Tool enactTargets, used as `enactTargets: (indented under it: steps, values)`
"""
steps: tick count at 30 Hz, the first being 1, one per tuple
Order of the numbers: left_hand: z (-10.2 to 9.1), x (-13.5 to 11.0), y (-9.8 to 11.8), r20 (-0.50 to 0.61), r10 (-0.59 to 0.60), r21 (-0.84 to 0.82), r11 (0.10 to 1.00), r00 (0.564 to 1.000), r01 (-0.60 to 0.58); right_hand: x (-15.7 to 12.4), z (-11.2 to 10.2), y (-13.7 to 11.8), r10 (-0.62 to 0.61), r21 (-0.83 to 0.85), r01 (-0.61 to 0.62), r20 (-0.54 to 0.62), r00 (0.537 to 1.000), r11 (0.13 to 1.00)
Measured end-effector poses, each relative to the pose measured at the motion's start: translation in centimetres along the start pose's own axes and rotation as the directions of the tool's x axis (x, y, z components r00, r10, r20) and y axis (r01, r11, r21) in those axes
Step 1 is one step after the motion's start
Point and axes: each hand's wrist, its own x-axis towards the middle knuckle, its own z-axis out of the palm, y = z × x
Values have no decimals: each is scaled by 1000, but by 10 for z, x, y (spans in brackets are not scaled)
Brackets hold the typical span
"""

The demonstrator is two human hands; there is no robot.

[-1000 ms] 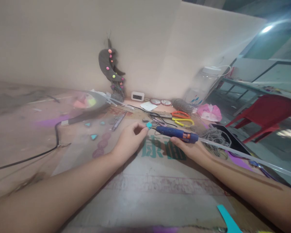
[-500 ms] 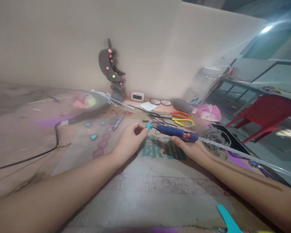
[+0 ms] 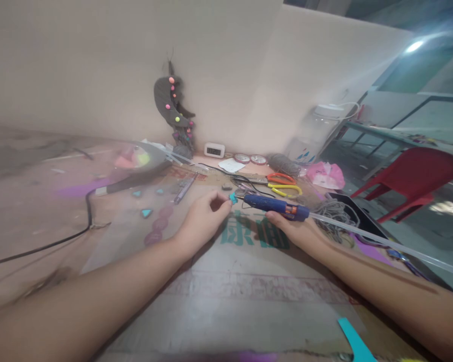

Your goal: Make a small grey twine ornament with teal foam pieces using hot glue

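Observation:
Pinched between the thumb and fingers of my left hand [image 3: 210, 213] is a small turquoise piece [image 3: 233, 198]. My right hand [image 3: 287, 229] is closed round a blue hot glue gun [image 3: 274, 205], its nozzle pointing left at the turquoise piece. Whether the nozzle touches the piece I cannot tell. A long clear glue stick [image 3: 366, 234] runs out of the back of the gun. Several small turquoise triangles [image 3: 146, 213] lie left of my left hand. At the lower right is a turquoise strip [image 3: 355, 342].
Behind my hands lie scissors with orange handles [image 3: 281, 178], yellow-handled pliers or scissors [image 3: 287, 190], a white digital clock [image 3: 214, 150] and a pen [image 3: 184, 188]. A dark crescent ornament [image 3: 169, 100] leans on the wall. Grey cord [image 3: 335, 216] and a clear bottle [image 3: 313, 130] stand rightward.
Both hands stay in nearly the same place. The turquoise piece has shifted very slightly at the nozzle.

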Motion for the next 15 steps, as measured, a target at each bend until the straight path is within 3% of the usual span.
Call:
enactTargets:
  steps: [15]
  values:
    - [0, 0, 1, 21, 5, 26, 1000, 1000, -6, -1, 0, 7, 15, -82, -15, -10, 1000, 996]
